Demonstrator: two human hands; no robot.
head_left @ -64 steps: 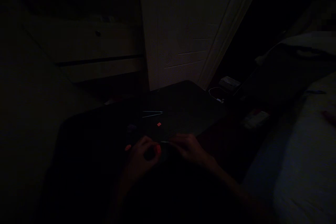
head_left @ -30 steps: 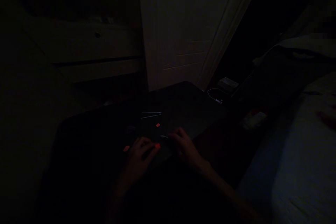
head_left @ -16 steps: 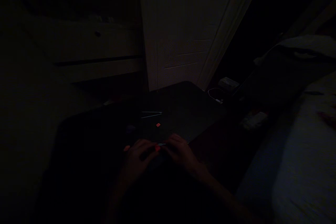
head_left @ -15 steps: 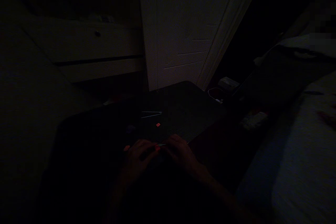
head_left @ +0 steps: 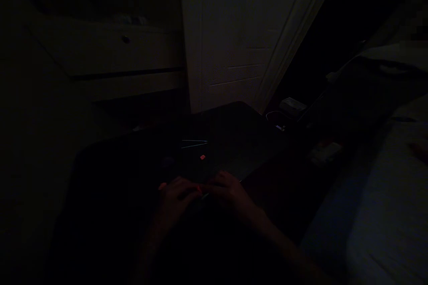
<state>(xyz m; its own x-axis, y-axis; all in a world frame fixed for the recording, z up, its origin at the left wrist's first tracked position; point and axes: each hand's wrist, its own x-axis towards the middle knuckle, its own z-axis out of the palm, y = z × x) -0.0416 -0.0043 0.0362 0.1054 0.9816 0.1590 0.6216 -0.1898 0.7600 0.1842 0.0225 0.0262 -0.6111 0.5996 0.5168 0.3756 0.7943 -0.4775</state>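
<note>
The picture is very dark. My left hand (head_left: 177, 192) is closed, thumb and fingers pinching a small red-orange piece (head_left: 199, 188) whose kind I cannot make out. Right beside it, my right hand (head_left: 229, 190) is closed too, its fingertips meeting the left ones. Between the fingertips a thin pale strip (head_left: 204, 196) shows; which hand grips it is unclear. Another orange piece (head_left: 162, 185) lies at the left hand's outer side. Beyond the hands are a small orange square (head_left: 202, 157), a pair of tweezers (head_left: 194, 144) and a dim purplish lump (head_left: 167, 161).
All this is on a dark table (head_left: 240, 124) with rounded corners. Behind it stand a pale door (head_left: 230, 53) and a drawer unit (head_left: 150, 51). To the right are a white box (head_left: 292, 106), a cable (head_left: 272, 112) and a bed-like pale surface (head_left: 384, 213).
The right fingers have shifted over the red-orange piece, and the pale strip now sits lower and tilted. The view has moved slightly; the tweezers and loose pieces stay put.
</note>
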